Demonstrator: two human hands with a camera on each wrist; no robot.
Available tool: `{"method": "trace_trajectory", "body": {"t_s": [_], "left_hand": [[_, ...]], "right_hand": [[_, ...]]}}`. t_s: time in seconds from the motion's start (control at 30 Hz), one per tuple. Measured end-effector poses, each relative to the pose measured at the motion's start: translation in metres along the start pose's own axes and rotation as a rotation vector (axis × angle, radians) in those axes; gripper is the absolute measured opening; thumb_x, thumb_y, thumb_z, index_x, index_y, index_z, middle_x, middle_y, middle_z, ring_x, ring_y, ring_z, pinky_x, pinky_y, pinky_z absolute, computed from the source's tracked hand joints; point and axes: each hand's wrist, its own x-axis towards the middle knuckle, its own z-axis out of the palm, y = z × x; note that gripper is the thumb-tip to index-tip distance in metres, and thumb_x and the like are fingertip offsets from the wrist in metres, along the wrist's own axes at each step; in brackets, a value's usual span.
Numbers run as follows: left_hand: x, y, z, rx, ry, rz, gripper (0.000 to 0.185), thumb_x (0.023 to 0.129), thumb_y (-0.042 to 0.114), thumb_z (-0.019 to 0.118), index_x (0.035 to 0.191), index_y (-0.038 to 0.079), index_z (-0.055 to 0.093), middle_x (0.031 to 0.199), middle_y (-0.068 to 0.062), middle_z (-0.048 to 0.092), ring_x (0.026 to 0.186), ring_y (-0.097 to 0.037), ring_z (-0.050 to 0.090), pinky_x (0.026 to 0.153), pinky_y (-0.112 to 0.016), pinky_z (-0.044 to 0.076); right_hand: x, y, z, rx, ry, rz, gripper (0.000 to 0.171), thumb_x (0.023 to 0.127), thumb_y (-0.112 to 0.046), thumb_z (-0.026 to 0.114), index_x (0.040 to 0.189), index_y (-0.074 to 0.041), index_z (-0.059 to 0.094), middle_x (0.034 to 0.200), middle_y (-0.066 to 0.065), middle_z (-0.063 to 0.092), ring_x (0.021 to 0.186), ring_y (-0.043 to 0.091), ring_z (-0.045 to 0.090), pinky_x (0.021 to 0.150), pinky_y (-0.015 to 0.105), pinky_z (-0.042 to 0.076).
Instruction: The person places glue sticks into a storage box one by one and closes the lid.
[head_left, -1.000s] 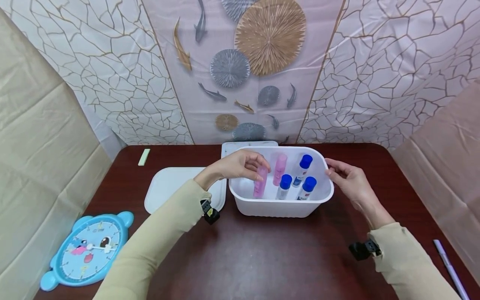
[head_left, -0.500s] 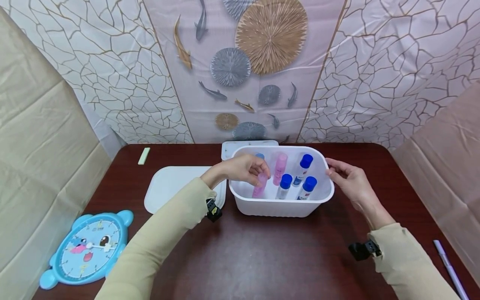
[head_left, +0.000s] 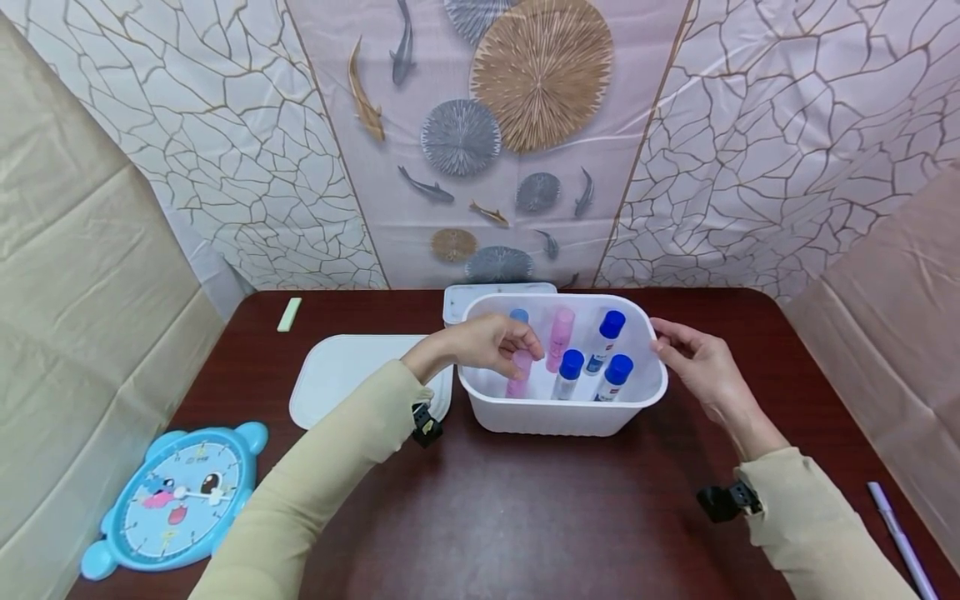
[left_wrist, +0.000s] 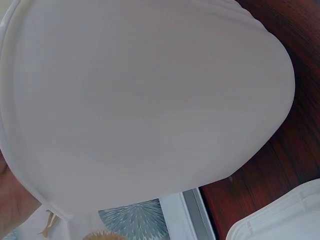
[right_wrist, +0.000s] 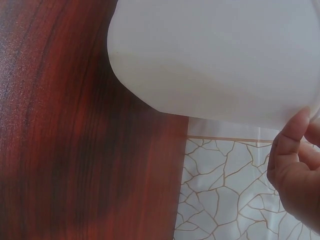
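A white plastic bin [head_left: 555, 417] stands near the back of the table. My left hand [head_left: 487, 343] reaches over its left rim and pinches the top of a pink glue stick [head_left: 519, 377], upright inside. Behind the fingers shows a light-blue cap [head_left: 519, 315]. Also standing in the bin are another pink glue stick [head_left: 560, 340] and three white glue sticks with dark blue caps, one of them at the right front [head_left: 615, 379]. My right hand [head_left: 701, 358] pinches the bin's right rim between thumb and fingers. In both wrist views the bin's outer wall [left_wrist: 150, 100] hides its contents.
Left of the bin lies a white lid [head_left: 337, 379], with a blue animal-shaped toy clock [head_left: 180, 500] nearer the front. A pale green strip [head_left: 288, 314] is at the back left. Behind the bin sits a white flat box [head_left: 498, 289]. A purple pen [head_left: 900, 537] lies far right.
My left hand has shifted slightly right and lowered the pink glue stick within the bin. The light-blue cap behind it has come into view. My right hand stays at the rim.
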Motion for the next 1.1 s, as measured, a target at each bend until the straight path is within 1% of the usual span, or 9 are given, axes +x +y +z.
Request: {"method": "trace_trajectory", "body": {"t_s": [0.17,0.33,0.43,0.53,0.67,0.77,0.83,0.97,1.1], "left_hand": [[-0.007,0.002,-0.002,-0.022,0.042,0.007,0.039,0.079,-0.001,0.073,0.115,-0.004,0.060,0.120,-0.016,0.062,0.117,-0.022,0.057,0.096,-0.022,0.047],[-0.021,0.007,-0.011,-0.055,0.139,0.047,0.039,0.081,0.003,0.072,0.117,-0.003,0.061,0.123,-0.017,0.061,0.119,-0.027,0.056,0.099,-0.033,0.046],[-0.035,0.009,-0.021,-0.109,0.212,0.076,0.038,0.083,0.005,0.071,0.118,-0.002,0.060,0.122,-0.019,0.061,0.116,-0.031,0.057,0.098,-0.035,0.047],[-0.057,0.007,-0.035,-0.212,0.312,0.074,0.038,0.084,0.002,0.068,0.120,-0.005,0.058,0.119,-0.023,0.061,0.111,-0.031,0.060,0.094,-0.035,0.050],[-0.098,-0.010,-0.058,-0.381,0.424,-0.046,0.042,0.087,0.003,0.065,0.126,-0.005,0.052,0.121,-0.022,0.060,0.106,-0.021,0.063,0.093,-0.032,0.051],[-0.131,-0.036,-0.073,-0.483,0.471,-0.176,0.048,0.089,0.006,0.063,0.133,-0.004,0.046,0.127,-0.018,0.057,0.108,-0.016,0.061,0.096,-0.032,0.048],[-0.152,-0.056,-0.079,-0.514,0.492,-0.253,0.052,0.090,0.009,0.063,0.136,-0.003,0.042,0.130,-0.016,0.055,0.110,-0.013,0.060,0.099,-0.033,0.046],[-0.189,-0.097,-0.082,-0.533,0.572,-0.413,0.056,0.091,0.018,0.063,0.139,0.001,0.039,0.137,-0.013,0.050,0.110,-0.006,0.058,0.103,-0.032,0.042],[-0.215,-0.126,-0.075,-0.559,0.668,-0.559,0.059,0.092,0.023,0.062,0.142,0.005,0.038,0.136,-0.006,0.049,0.109,-0.002,0.056,0.107,-0.034,0.037]], "right_hand": [[0.000,0.000,0.001,0.002,-0.009,-0.001,0.045,0.095,-0.019,0.057,0.134,0.002,0.049,0.092,-0.009,0.054,0.083,0.000,0.048,0.070,0.008,0.048],[0.002,0.000,0.001,0.009,-0.017,-0.006,0.046,0.094,-0.019,0.058,0.134,0.003,0.048,0.090,-0.013,0.054,0.082,-0.002,0.048,0.069,0.006,0.047],[0.003,0.001,0.001,0.019,-0.020,-0.016,0.045,0.095,-0.016,0.057,0.134,0.003,0.048,0.088,-0.015,0.053,0.082,-0.003,0.048,0.069,0.007,0.048],[0.003,0.001,0.002,0.030,-0.021,-0.020,0.045,0.094,-0.015,0.057,0.134,0.004,0.047,0.087,-0.018,0.053,0.082,-0.004,0.048,0.068,0.007,0.047],[0.002,0.000,0.001,0.028,-0.017,-0.007,0.047,0.095,-0.018,0.057,0.135,0.003,0.046,0.087,-0.019,0.052,0.083,-0.004,0.048,0.070,0.006,0.047],[0.000,-0.001,0.000,0.024,-0.015,0.000,0.048,0.095,-0.020,0.057,0.135,0.003,0.046,0.088,-0.018,0.052,0.083,-0.003,0.047,0.070,0.005,0.047],[0.000,-0.001,0.000,0.024,-0.013,-0.001,0.048,0.095,-0.020,0.057,0.135,0.003,0.046,0.088,-0.019,0.052,0.083,-0.003,0.047,0.070,0.005,0.047],[-0.001,-0.001,0.001,0.019,-0.020,0.003,0.049,0.095,-0.022,0.057,0.136,0.002,0.046,0.089,-0.018,0.053,0.084,-0.003,0.048,0.071,0.006,0.048],[0.000,-0.001,0.000,0.006,-0.019,0.013,0.051,0.094,-0.026,0.057,0.136,0.001,0.046,0.092,-0.013,0.053,0.084,-0.002,0.048,0.071,0.006,0.048]]}}
